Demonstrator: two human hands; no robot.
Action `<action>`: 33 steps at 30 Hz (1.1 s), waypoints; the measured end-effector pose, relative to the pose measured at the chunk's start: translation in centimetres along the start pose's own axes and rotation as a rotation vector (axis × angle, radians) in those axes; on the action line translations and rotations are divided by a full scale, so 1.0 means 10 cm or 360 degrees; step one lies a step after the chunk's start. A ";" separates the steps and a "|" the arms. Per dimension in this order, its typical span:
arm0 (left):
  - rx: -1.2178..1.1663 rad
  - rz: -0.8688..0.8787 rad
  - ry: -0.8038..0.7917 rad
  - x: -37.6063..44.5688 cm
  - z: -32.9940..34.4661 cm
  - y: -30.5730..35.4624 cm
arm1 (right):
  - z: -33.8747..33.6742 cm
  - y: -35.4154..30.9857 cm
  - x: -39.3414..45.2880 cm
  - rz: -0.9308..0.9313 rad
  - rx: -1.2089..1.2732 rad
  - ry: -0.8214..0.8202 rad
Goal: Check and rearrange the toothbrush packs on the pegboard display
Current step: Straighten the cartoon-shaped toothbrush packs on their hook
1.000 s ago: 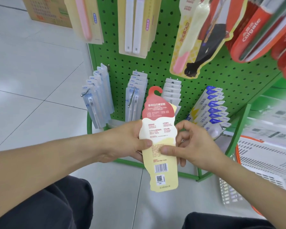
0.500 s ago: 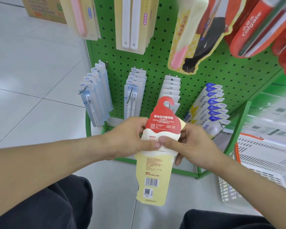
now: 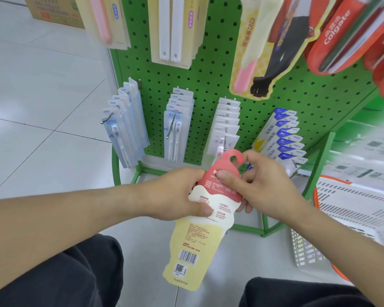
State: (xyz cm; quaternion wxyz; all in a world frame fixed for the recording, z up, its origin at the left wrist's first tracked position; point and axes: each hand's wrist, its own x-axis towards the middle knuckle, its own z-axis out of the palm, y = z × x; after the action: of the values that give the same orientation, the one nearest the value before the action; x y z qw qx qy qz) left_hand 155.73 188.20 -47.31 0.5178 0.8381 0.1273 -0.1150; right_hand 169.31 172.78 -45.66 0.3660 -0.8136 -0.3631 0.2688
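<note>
An ice-cream-shaped toothbrush pack (image 3: 200,242), red on top and cream-yellow below, shows its printed back with a barcode. My left hand (image 3: 175,198) pinches its left edge, thumb on the white band. My right hand (image 3: 262,185) grips the red top just under the hook cut-out, thumb on the front. The pack is tilted with its bottom swung left, in front of the lowest row of the green pegboard (image 3: 211,69). On that row hang blue-clear packs (image 3: 126,127), a second blue-clear stack (image 3: 179,120), white packs (image 3: 227,122) and blue-topped packs (image 3: 282,134).
Above hang cream packs (image 3: 177,29), an ice-cream pack with a figure (image 3: 264,47) and red Colgate packs (image 3: 341,36). A white basket with an orange rim (image 3: 341,209) stands on the floor at right. A cardboard box (image 3: 53,12) sits far left. My dark-trousered knees fill the bottom.
The pack has swung and slid lower, its bottom tilting left. My right hand moved up from the pack's middle to its red top; my left thumb now lies on the white band.
</note>
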 end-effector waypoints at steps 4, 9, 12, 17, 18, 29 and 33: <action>0.0098 -0.0026 -0.0082 0.00 0.02 -0.01 | 0.03 0.03 0.01 -0.0089 -0.0175 0.0011; 0.0169 -0.0099 -0.0002 0.02 0.00 -0.03 | -0.01 0.06 0.04 -0.0091 0.0039 -0.0001; 0.0102 -0.0125 0.0155 0.02 0.00 -0.02 | -0.06 0.08 0.07 -0.0103 0.0140 0.0034; 0.0388 0.0097 0.0632 0.00 0.06 0.10 | -0.17 0.07 0.09 -0.0051 0.0497 0.0195; 0.0461 0.0176 0.0677 -0.01 0.09 0.12 | -0.18 0.06 0.09 -0.0055 0.0563 0.0241; 0.1139 0.0236 0.0729 0.01 0.18 0.24 | -0.38 0.00 -0.02 -0.0094 0.0971 0.0648; 0.0727 0.0426 0.0937 -0.03 0.08 0.31 | -0.43 0.01 -0.09 -0.0292 0.0934 0.0611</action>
State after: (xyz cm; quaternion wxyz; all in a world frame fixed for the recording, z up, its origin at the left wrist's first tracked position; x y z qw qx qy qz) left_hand 156.41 186.08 -44.92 0.2696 0.9381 0.1311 0.1735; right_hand 171.83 170.32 -43.07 0.6682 -0.6735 -0.2667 0.1699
